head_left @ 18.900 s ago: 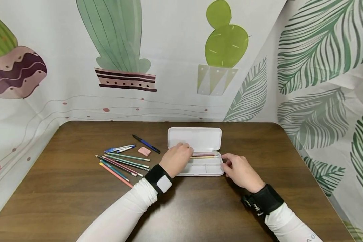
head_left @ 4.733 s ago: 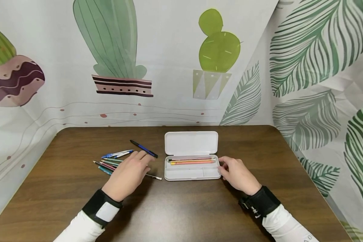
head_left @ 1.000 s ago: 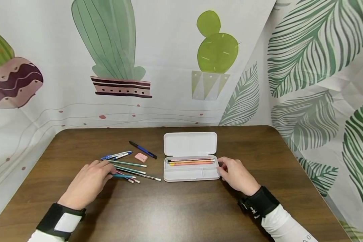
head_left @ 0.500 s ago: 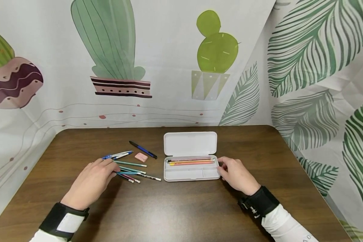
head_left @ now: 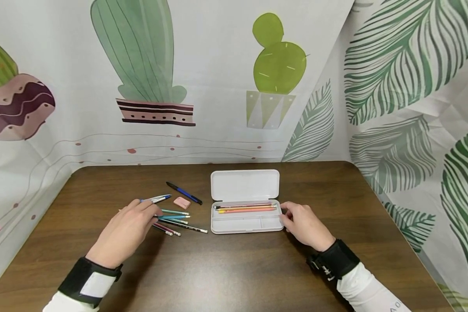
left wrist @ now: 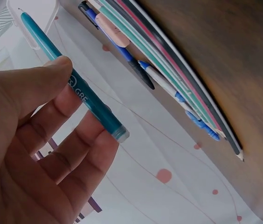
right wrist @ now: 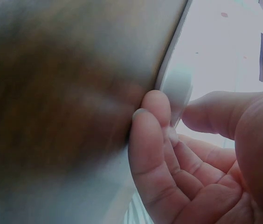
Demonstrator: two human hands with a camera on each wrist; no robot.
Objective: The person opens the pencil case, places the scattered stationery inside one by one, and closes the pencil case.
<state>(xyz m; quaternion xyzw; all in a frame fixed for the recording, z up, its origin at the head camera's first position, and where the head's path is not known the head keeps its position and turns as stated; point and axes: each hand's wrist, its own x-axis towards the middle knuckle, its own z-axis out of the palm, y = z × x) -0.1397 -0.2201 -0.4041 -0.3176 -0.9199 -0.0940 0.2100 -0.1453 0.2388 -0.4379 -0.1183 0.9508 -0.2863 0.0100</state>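
My left hand pinches a teal pen between thumb and fingertips, its fine tip pointing toward the case. In the head view the pen overlaps several pencils lying on the table, and the hand covers their left ends. With its right end between the thumb and curled fingers of my right hand, a white pencil case stands with its lid up. Several pencils, an orange one in front, lie in the case's back compartment; its front compartments hold nothing visible.
A pink eraser lies behind the loose pencils. Beyond it is a dark-blue pen with black ends. Blue-and-white pens lie partly behind my left hand. A printed cloth hangs along the table's back edge.
The orange pencil, earlier on the table, now lies in the case. My left hand has taken the teal pen from the pile and shifted slightly right. My right hand stays on the case.
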